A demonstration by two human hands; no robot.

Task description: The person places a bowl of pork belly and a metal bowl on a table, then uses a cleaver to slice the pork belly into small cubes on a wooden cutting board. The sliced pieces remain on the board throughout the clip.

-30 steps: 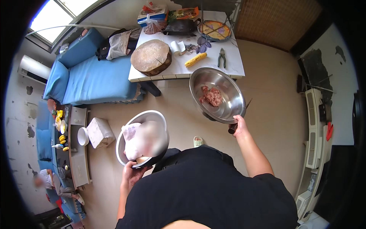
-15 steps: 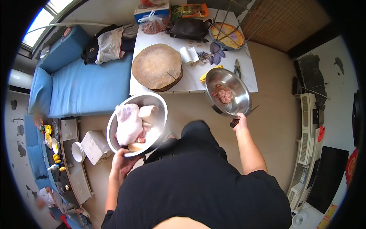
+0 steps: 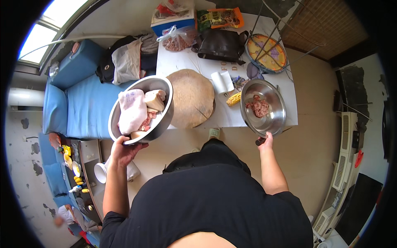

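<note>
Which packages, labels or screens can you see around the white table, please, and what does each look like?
Snack packet: far table edge, flat, orange and green.
Clear plastic bag: far left of table, knotted, reddish-brown contents.
Box: far left corner, blue and white, bags piled on top.
Dark screen: floor at right, flat, black.

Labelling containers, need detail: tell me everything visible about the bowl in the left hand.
The left bowl is round, shiny metal, likely steel, with a plain rim and deep walls. The left hand grips its near rim from below, holding it in the air, tilted slightly, beside the round wooden board and over the table's left edge. Inside lie pale raw meat pieces: one large flat slab, smaller chunks, some pinkish bits. Nothing else touches it.
</note>
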